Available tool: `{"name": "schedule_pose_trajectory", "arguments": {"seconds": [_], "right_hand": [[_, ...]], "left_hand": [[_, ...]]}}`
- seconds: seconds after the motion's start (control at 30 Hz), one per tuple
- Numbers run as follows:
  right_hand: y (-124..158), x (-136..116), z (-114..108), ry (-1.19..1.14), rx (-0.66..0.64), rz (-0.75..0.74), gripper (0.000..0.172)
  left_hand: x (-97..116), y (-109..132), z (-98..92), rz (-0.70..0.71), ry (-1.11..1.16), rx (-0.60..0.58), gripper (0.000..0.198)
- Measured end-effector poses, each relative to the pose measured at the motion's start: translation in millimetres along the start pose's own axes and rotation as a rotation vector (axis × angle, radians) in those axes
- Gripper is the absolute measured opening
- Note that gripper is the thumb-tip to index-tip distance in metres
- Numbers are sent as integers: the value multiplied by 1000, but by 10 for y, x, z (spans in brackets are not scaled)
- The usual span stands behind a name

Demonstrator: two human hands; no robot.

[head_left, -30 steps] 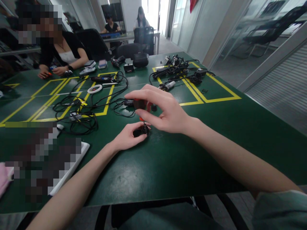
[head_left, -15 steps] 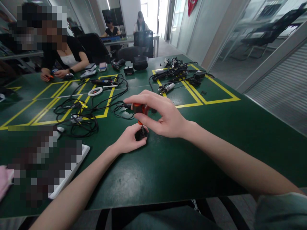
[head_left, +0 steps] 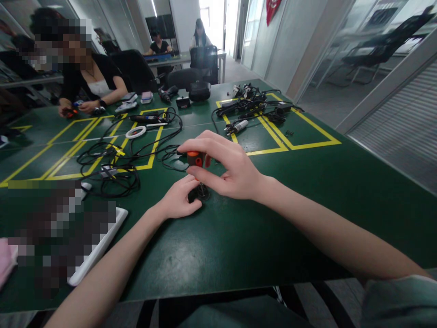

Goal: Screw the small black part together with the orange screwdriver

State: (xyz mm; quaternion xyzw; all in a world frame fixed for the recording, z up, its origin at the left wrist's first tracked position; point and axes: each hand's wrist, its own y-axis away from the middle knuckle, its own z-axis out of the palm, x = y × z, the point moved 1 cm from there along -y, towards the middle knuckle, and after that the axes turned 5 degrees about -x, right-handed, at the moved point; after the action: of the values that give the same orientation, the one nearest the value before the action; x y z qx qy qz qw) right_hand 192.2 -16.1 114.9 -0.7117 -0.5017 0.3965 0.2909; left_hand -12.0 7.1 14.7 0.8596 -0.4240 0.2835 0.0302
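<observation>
The right hand [head_left: 225, 166] held an orange-and-black driver [head_left: 195, 160], fingers pinching its handle [head_left: 194, 157] — likely light, rigid, best gripped there. At six o'clock, the left hand [head_left: 179, 199] curled around a black part [head_left: 204, 193], hold unclear.

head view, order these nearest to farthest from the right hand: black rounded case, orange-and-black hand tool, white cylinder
1. Orange-and-black hand tool: in the right hand
2. White cylinder: beyond the hand, slightly right
3. Black rounded case: farthest back, slightly left
</observation>
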Motion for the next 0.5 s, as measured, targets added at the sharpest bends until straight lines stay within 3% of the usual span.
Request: {"name": "schedule_pose_trajectory", "arguments": {"seconds": [0.33,0.5], "right_hand": [[2,35,10,-23,45,-6,31],[5,23,24,-45,37,-3,27]], "left_hand": [[-28,-10,-107,-14,-207,-63,23],[-51,-7,-180,-65,-291,-72,16]]}}
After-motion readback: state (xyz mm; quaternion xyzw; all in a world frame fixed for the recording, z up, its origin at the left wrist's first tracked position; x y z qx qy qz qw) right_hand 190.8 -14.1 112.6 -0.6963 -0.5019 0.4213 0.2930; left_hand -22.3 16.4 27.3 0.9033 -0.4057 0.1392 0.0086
